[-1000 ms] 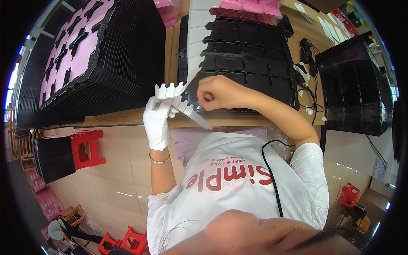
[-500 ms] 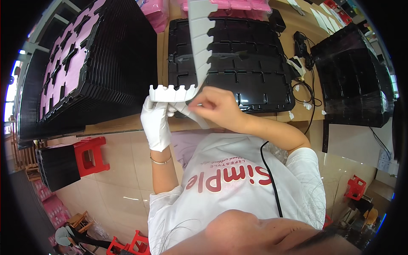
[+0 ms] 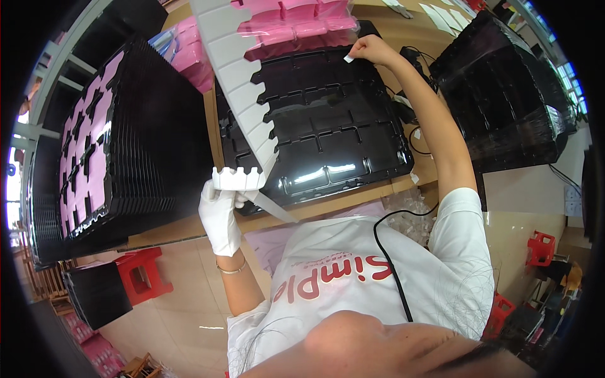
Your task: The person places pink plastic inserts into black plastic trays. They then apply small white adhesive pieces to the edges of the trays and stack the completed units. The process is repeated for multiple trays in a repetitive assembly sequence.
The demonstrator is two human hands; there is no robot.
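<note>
Tiled floor [image 3: 189, 286] below, brown worktable [image 3: 391, 187] in front of me, and tall piles of black trays either side: left stack [image 3: 151, 145] and right stack [image 3: 498, 94], the right one in clear wrap. Pink bundles [image 3: 302, 31] sit at the far edge. Cosy, lol.

So, handling tips. My gloved left hand [image 3: 218, 217] has its fingers closed on a long white strip [image 3: 239, 94] with a notched edge, though some of those fingers are tucked out of sight. The strip comes in from the far left across the black tray [image 3: 315, 120], bends at the glove, and a loose tail slants toward my shirt. I'd keep that grip gentle, firm enough to stop it slipping but not so hard it creases at the bend, and I'd watch the tail so it doesn't snag on my clothes.

My bare right hand [image 3: 373, 50] is over the tray's far right corner, thumb and finger pinching a small white piece [image 3: 348, 58] by one end, the rest poking out. Can't tell if it's touching the tray. Best to pinch only the very edge, keep it flat, and keep that forearm off the tray's shiny top.
</note>
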